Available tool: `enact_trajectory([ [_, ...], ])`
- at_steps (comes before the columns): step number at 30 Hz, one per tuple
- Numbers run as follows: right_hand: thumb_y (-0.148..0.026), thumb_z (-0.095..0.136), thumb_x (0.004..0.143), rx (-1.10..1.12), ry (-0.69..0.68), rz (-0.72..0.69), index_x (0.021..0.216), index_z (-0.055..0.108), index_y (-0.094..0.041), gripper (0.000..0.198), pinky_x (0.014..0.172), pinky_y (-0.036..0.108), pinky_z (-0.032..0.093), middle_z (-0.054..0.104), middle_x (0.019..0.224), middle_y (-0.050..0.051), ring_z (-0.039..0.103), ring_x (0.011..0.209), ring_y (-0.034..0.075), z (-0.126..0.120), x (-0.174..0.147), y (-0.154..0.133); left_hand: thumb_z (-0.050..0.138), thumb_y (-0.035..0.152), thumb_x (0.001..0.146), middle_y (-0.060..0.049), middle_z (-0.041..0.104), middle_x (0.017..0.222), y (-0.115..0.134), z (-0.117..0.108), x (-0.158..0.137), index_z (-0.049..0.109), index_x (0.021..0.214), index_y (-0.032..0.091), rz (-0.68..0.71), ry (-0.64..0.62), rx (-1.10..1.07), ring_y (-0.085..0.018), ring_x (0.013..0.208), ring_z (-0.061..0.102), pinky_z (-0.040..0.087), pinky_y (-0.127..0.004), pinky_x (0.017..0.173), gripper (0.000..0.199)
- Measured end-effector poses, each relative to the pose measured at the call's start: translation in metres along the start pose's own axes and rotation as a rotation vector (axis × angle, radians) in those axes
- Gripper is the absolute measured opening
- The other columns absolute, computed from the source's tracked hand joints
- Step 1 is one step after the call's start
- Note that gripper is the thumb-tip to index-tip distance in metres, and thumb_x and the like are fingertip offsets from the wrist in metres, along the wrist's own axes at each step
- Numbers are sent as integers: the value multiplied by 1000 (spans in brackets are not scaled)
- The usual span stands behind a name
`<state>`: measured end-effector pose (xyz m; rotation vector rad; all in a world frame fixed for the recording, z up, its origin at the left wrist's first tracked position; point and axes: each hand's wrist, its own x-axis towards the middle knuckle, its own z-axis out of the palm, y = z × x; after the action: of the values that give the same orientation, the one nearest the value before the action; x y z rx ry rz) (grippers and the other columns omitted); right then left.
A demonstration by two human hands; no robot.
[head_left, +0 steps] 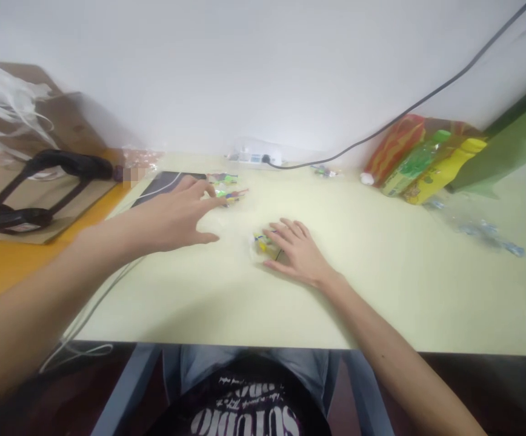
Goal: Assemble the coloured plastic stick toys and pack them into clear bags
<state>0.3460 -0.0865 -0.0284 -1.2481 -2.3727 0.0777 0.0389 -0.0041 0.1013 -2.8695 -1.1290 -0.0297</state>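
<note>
My left hand point(183, 215) hovers over the left part of the pale desk point(226, 303), its fingers apart and holding nothing I can see. Its fingertips are nearest to small colourful pieces point(232, 195), green, red and blue, which seem to lie in clear plastic. My right hand point(300, 254) lies low on the desk with its fingers stretched out. Under and beside those fingers is a small clear packet point(262, 243) with yellow, green and blue pieces, partly hidden by the hand. The exact kind of the pieces is too blurred to tell.
A dark flat tablet-like object point(154, 186) lies behind my left forearm. A white power strip point(258, 155) with a black cable is by the wall. Green point(420, 160) and yellow bottles point(447, 171) lean at right, near scattered clear wrappers point(483, 230). A black frame-like device point(40, 188) stands at left.
</note>
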Motion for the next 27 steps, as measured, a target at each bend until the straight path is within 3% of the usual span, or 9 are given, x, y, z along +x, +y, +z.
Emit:
enact_trajectory([
  [4,-62,53,102,-77,8,-39,145,58,-22,59,121,58,31,59,149,14,45,144,36,9,9,-13,65,66,87,-12,56,140,0,17,-7,54,151,31,-39,-59,-75,-39,134,46,46,-51,108,74],
  [7,-44,51,107,-108,12,-68,136,66,-24,38,114,53,38,63,143,13,48,141,34,13,11,-13,63,68,87,-11,55,143,-5,26,-15,52,153,32,-94,-56,-115,-39,138,44,46,-49,107,76],
  [10,-32,48,109,-75,27,-49,128,70,-26,29,109,50,42,67,137,12,50,138,31,12,7,-5,65,72,84,-12,56,140,-18,32,-25,53,152,33,-169,-40,-141,-40,136,45,45,-51,109,79],
  [14,-33,49,109,14,45,-17,123,72,-25,28,109,50,44,69,133,11,53,135,30,6,-3,12,62,73,87,-14,54,142,-25,49,-34,52,153,29,-242,-6,-176,-40,135,44,43,-52,111,80],
  [18,-38,51,108,68,66,34,120,74,-28,28,111,51,43,72,129,7,55,133,30,1,-8,19,60,66,92,-16,51,148,-9,79,-27,49,155,26,-209,-8,-229,-40,138,42,42,-56,112,76],
  [21,-40,51,108,94,70,55,119,75,-31,28,112,55,42,73,129,5,56,131,30,2,-7,18,60,65,94,-17,46,156,2,99,-18,44,157,26,-205,17,-236,-41,147,36,32,-60,119,76],
  [27,-43,56,105,172,140,104,111,78,-30,26,112,56,42,74,130,5,56,130,31,6,-7,15,54,69,97,-17,40,163,5,112,-11,33,164,25,-132,36,-238,-38,153,31,24,-56,124,83],
])
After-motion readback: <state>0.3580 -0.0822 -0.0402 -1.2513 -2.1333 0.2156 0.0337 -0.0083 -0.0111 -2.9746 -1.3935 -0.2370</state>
